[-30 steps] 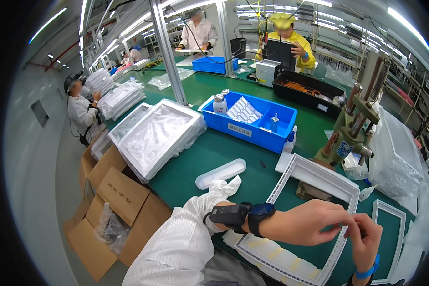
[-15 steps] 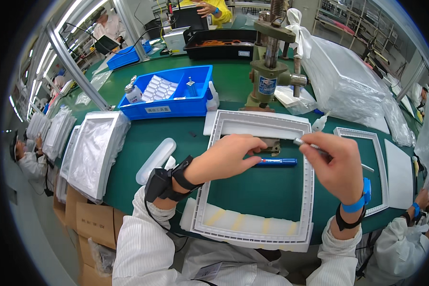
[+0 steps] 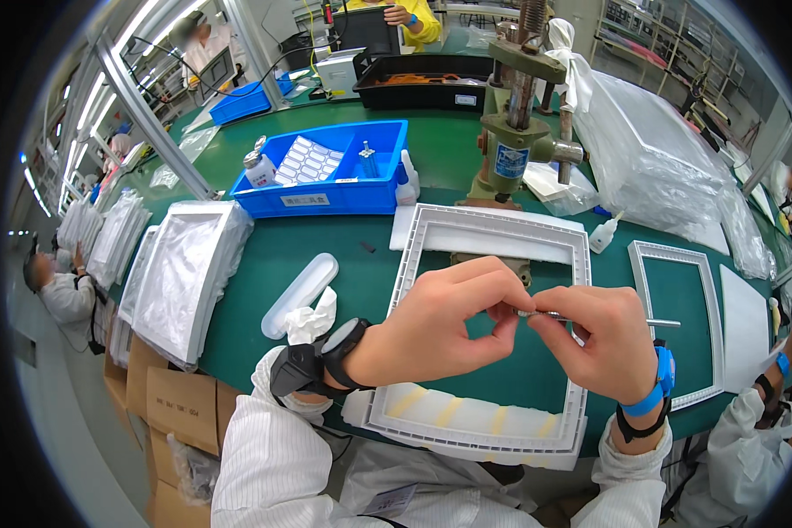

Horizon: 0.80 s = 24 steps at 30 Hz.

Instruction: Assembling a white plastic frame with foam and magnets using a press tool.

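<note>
Above the large white rectangular frame (image 3: 402, 273), my two hands meet. My right hand (image 3: 603, 334) pinches a thin silvery rod (image 3: 665, 323), whose far end sticks out to the right past my knuckles. My left hand (image 3: 453, 321) has thumb and forefinger closed at the rod's tip, where a small pale piece shows; what exactly that piece is cannot be made out. The frame lies flat, with a white foam pad (image 3: 466, 414) under its near edge and a white sheet under its far edge. Behind the hands, part of a metal base plate shows inside the frame.
A green press (image 3: 506, 145) stands behind the frame. Left of it are a blue tray (image 3: 312, 204) with bottles and labels, a translucent oblong case (image 3: 299, 295), crumpled tissue (image 3: 312, 319) and wrapped frames (image 3: 185, 282). A small bottle (image 3: 604, 234) and a second frame (image 3: 715, 308) lie right.
My left hand has come right to meet the rod's tip, and my right hand has moved lower and slightly left. The blue marker inside the frame is now hidden. The view has shifted slightly.
</note>
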### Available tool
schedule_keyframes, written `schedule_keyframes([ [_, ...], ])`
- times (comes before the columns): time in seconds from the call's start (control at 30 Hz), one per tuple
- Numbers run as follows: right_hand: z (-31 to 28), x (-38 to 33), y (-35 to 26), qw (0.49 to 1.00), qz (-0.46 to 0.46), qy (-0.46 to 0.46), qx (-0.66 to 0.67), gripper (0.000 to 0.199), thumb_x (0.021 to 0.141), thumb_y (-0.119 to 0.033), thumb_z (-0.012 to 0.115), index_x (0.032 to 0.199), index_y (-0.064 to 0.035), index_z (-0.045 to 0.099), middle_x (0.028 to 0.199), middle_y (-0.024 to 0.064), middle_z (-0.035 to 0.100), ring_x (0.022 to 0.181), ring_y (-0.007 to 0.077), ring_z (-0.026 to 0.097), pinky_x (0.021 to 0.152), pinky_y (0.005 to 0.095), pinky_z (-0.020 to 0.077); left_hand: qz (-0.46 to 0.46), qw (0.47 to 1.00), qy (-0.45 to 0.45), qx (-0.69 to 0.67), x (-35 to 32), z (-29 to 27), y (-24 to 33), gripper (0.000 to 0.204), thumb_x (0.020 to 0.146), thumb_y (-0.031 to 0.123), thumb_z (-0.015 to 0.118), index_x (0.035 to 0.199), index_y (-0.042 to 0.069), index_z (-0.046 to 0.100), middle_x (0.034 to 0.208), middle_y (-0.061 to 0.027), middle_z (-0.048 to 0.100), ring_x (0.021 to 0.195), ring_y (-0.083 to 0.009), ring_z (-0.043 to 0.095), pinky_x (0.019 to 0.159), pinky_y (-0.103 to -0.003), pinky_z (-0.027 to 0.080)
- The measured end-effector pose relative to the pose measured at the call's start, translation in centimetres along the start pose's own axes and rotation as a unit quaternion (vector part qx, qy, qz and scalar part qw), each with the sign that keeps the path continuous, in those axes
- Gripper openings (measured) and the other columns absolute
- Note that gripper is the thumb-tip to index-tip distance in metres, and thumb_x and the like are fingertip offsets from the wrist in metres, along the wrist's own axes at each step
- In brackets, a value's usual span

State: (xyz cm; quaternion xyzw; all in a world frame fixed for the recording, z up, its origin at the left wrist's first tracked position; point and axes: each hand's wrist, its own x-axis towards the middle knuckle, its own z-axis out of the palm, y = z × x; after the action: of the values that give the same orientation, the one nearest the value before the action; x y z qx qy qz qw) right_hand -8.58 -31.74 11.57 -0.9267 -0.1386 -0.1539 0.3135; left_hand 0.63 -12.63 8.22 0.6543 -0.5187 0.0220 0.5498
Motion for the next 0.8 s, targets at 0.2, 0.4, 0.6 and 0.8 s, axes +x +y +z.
schedule_keyframes([
  [0.2, 0.0, 0.6, -0.8, 0.999, 0.016, -0.047, 0.001, 0.012, 0.081, -0.013, 0.072, 0.092, -0.0081, 0.072, 0.071, 0.0102, 0.067, 0.057, 0.0264, 0.064, 0.050, 0.0324, 0.0469, 0.003, 1.000, -0.016, 0.017, -0.5, -0.4, 0.0, 0.024, 0.070, -0.008, 0.067, 0.093, 0.001, 0.065, 0.088, -0.0097, 0.065, 0.080, -0.0211, 0.066, 0.068, -0.030, 0.053],
  [0.4, -0.2, -0.3, -1.5, 0.999, 0.035, -0.025, 0.006, 0.011, 0.076, -0.005, 0.070, 0.086, -0.0050, 0.072, 0.063, 0.0116, 0.063, 0.048, 0.0230, 0.059, 0.046, 0.0297, 0.0423, 0.017, 0.998, -0.054, -0.022, -0.6, 0.5, -0.1, 0.020, 0.073, -0.002, 0.067, 0.090, 0.003, 0.059, 0.081, -0.0077, 0.059, 0.070, -0.0219, 0.065, 0.060, -0.032, 0.051],
  [0.6, 0.5, -0.1, -1.2, 0.997, 0.030, -0.054, 0.053, 0.008, 0.074, -0.004, 0.069, 0.082, -0.0028, 0.069, 0.060, 0.0114, 0.060, 0.045, 0.0216, 0.055, 0.045, 0.0280, 0.0396, 0.034, 0.998, -0.043, -0.028, -1.3, 0.2, -0.1, 0.019, 0.071, -0.001, 0.068, 0.086, 0.004, 0.057, 0.079, -0.0077, 0.058, 0.067, -0.0230, 0.062, 0.057, -0.033, 0.048],
  [0.8, 0.4, 0.5, -1.0, 0.995, -0.035, -0.075, 0.048, 0.005, 0.073, -0.003, 0.068, 0.077, -0.0036, 0.067, 0.057, 0.0095, 0.056, 0.044, 0.0227, 0.053, 0.044, 0.0298, 0.0381, 0.072, 0.997, -0.033, -0.015, -1.2, 0.2, -0.1, 0.018, 0.069, -0.002, 0.068, 0.081, 0.004, 0.056, 0.075, -0.0069, 0.055, 0.063, -0.0225, 0.058, 0.054, -0.033, 0.046],
])
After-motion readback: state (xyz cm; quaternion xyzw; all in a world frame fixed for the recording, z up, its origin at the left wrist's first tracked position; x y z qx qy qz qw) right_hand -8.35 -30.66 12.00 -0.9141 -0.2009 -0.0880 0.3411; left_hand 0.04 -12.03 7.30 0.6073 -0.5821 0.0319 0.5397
